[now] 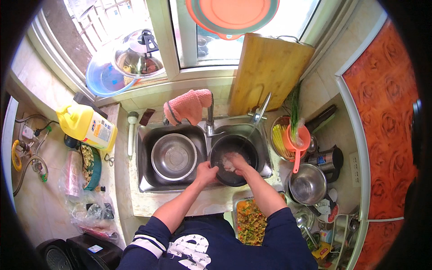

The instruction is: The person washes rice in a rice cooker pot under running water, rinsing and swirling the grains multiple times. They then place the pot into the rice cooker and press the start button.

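Observation:
A dark round pot (233, 178) sits in the right basin of the stainless steel sink (145, 185). My left hand (207, 172) grips its left rim. Inside the pot my right hand (236, 163) touches a pale, whitish mass that looks like a scrubber or foam; which of these, I cannot tell, nor whether the fingers close on it. From the slim metal spout (262, 108) behind, a thin stream of water seems to run into the pot. A steel bowl (173, 157) lies in the left basin. A pink cloth (189, 106) hangs over the faucet (210, 126).
A wooden cutting board (270, 67) leans at the window behind the sink. On the right stand an orange strainer (297, 138), a steel pot (307, 184) and a tray of cooked food (251, 222). A yellow jug (87, 126) and a green basket (96, 168) are at left.

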